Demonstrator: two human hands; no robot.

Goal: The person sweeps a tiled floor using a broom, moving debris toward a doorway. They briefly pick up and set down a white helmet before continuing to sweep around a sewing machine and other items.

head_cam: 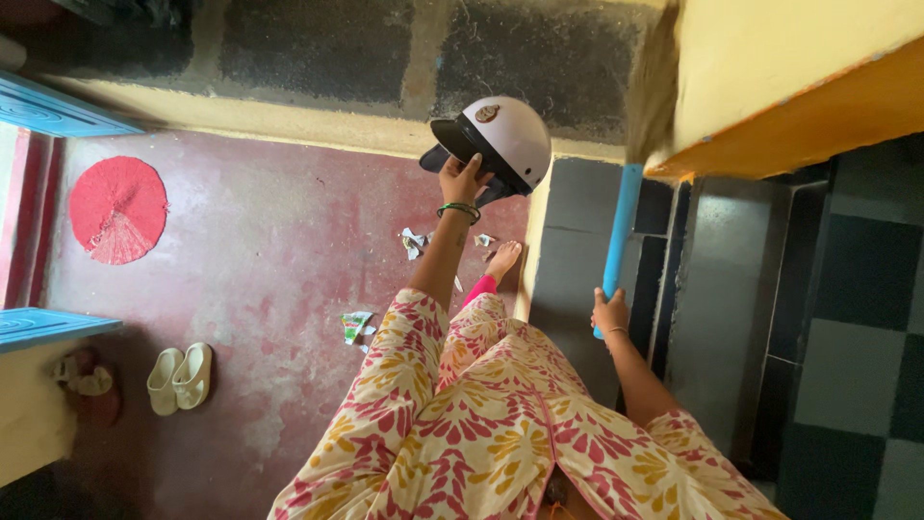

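My left hand (462, 180) grips the black rim of a white helmet (505, 135) and holds it out ahead of me at arm's length. A green bangle circles that wrist. My right hand (610, 313) is closed around the blue handle of a broom (621, 226), whose straw bristles (657, 87) rest up against the yellow wall. My bare foot (502, 258) stands on the red floor near scraps of torn paper (414, 241).
A round red mat (117, 208) lies on the floor at left. A pair of pale sandals (180, 377) sits near a blue door edge (53, 325). More paper litter (355, 325) lies by my leg. Dark tiled steps (731, 289) run along the right.
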